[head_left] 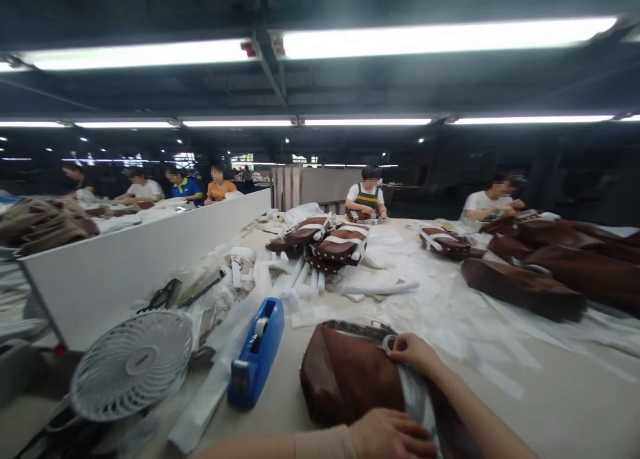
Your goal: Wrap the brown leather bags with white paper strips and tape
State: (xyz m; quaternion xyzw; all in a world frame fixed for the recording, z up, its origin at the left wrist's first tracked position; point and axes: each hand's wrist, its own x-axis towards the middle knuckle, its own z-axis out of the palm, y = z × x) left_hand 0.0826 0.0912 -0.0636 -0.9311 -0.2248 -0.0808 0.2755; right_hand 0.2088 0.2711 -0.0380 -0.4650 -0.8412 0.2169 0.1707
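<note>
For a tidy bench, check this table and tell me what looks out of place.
White strips lie strewn loosely across the table around the brown bag instead of stacked, and the desk fan tilts back beside the blue tape dispenser.

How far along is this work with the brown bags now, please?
Done, it seems: the strapped brown bags ahead, with white straps around them. In hand: one brown bag, with the right hand at its rim and the left hand near a white sheet at its side. Left: the unstrapped brown bags piled at right.
</note>
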